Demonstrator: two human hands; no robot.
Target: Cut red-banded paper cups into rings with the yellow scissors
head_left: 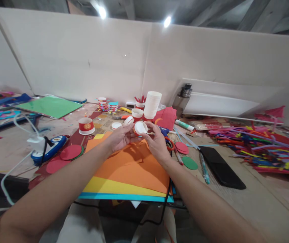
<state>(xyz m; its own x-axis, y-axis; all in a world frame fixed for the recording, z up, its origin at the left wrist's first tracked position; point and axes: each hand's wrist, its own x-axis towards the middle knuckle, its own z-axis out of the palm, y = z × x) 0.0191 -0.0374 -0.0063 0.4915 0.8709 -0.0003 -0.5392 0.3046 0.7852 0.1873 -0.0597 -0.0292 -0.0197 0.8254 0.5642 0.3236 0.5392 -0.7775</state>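
Just above the orange paper sheets [136, 165], my right hand [158, 141] grips a short cut-off paper cup [141, 128], its white round face turned toward me. My left hand [120, 137] has its fingers curled at the cup's left side and seems to hold it too; some fingertips are hidden. Right behind the left fingers is another shallow white cup piece [128, 120]; whether they touch it I cannot tell. Beyond stand a red-and-white paper cup [137, 115] and a tall stack of white cups [152, 104]. A small white disc [116, 125] lies to the left.
A red cup [86, 126] stands at left, near red paper circles [70, 152] and a blue power strip [49, 150]. At right lie scissors [170, 144], a green paper circle [190, 163], a black phone [222, 167] and many coloured pipe cleaners [266, 145]. White panels rise behind.
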